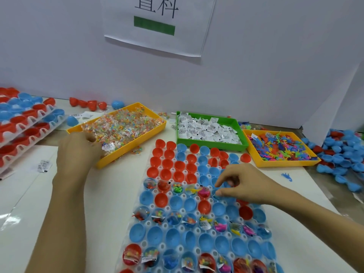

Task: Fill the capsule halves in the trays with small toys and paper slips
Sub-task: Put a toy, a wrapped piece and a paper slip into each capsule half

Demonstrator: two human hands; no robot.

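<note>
A clear moulded plastic tray (199,231) with round cups lies on the pale table (39,194), holding glossy red and blue capsule halves (178,176), each a smooth hollow dome with its open side up. Rows alternate: some rows already carry crinkly clear sachets of coloured beads, rubbery little figures and folded slips, while the rows between them sit bare. The right hand (239,184) hovers over the tray's right side at a partly filled row, fingers curled inward with thumb and fingertips drawn close together above a blue half; whether it pinches anything is too small to tell. The left hand (78,152) reaches into the near corner of a yellow rectangular bin (126,152) heaped with shiny bead sachets (122,127), its fingers bent down among the packets, though a firm grasp cannot be made out. Behind the tray stands a green bin (211,145) of white printed paper slips (208,129), and to its right a second yellow bin (285,164) full of bright, spiky rubber toys (283,144). Stacked trays of red and blue halves (21,123) rest at the far left; loose blue halves (342,154) pile at the far right.
</note>
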